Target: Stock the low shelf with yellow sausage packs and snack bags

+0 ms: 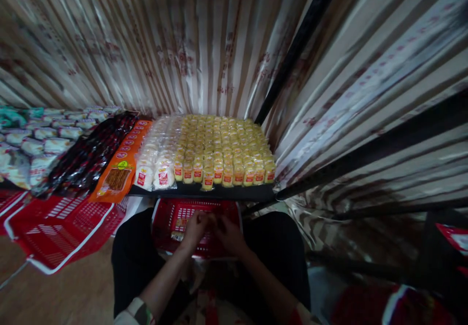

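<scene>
My left hand (196, 227) and my right hand (231, 237) meet over a red plastic basket (234, 252) between my knees. The fingers of both are closed and drawn together; whatever lies between them is small, dim and blurred. A few small wrapped packets (178, 235) rest inside the basket, left of my left hand. Just beyond, on a dark shelf (226, 193), stand tight rows of small yellow wrapped cakes (226, 149) with red labels. One yellow packet (207, 177) sticks out in front of its row. White wrapped packets (164, 169) line up to their left.
An orange snack bag (119, 161), dark shiny packets (87, 156) and white packs (54, 137) fill the shelf's left part. Another red basket (62, 227) with a white handle sits below. Black poles (300, 42) and a pleated printed sheet (197, 42) enclose the back and right.
</scene>
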The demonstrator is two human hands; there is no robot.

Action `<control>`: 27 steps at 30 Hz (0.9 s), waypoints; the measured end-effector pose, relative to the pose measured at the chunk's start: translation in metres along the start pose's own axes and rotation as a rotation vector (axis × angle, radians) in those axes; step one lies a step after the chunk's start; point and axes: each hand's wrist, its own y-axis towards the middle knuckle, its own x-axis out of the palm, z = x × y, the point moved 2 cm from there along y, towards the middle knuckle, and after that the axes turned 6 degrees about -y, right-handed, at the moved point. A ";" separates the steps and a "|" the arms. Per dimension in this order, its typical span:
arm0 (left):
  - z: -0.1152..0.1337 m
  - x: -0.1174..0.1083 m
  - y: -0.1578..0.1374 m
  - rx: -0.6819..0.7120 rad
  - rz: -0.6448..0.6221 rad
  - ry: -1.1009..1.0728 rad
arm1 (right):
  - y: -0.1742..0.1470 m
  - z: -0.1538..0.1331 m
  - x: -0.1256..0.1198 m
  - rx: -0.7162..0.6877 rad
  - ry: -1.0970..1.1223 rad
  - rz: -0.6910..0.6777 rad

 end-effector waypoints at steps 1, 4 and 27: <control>0.009 0.001 -0.005 0.038 -0.001 -0.014 | -0.004 -0.004 -0.007 -0.037 0.044 0.043; 0.038 0.006 -0.016 0.161 -0.045 -0.143 | -0.010 -0.014 -0.029 -0.134 0.141 0.233; 0.096 0.020 0.003 0.360 -0.096 -0.219 | 0.037 -0.045 -0.074 -0.055 0.328 0.586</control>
